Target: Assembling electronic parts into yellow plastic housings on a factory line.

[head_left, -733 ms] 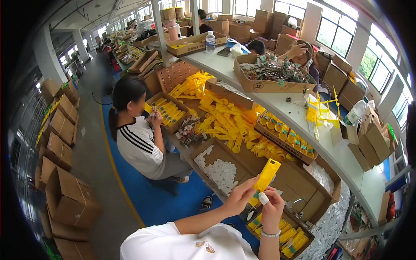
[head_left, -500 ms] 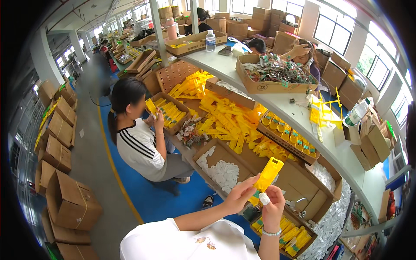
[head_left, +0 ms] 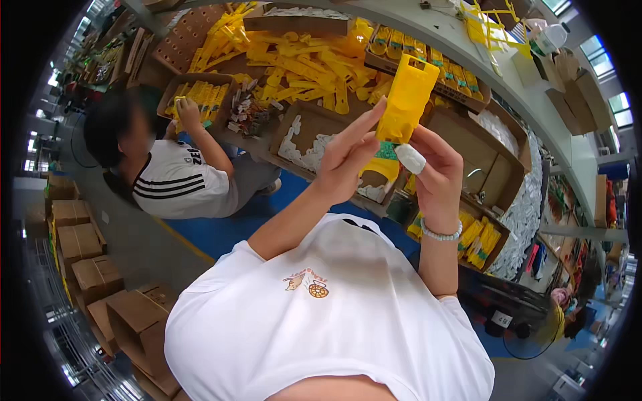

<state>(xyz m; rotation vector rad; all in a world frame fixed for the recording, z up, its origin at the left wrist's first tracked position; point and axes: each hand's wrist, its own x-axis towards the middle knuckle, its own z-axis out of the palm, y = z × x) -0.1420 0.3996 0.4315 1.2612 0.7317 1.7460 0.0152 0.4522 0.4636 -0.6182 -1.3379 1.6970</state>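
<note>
Up in front of my chest is a yellow plastic casing with a slot at its top end. My left hand pinches its left side near the lower end, the fingers fairly straight. From the right, my right hand grips the bottom end; a white cover wraps one fingertip. Just below the casing, between my hands, a yellow part with a green piece shows. Whether it is joined to the casing I cannot tell.
A co-worker sits at the left, hands at a box of yellow pieces. Loose yellow parts cover the bench. White pieces lie in a cardboard tray. A shelf overhangs at right; cartons line the left.
My view has tilted downward, so my shirt fills more of it. The casing and both hands appear higher and larger. The co-worker's hands have dropped toward the box.
</note>
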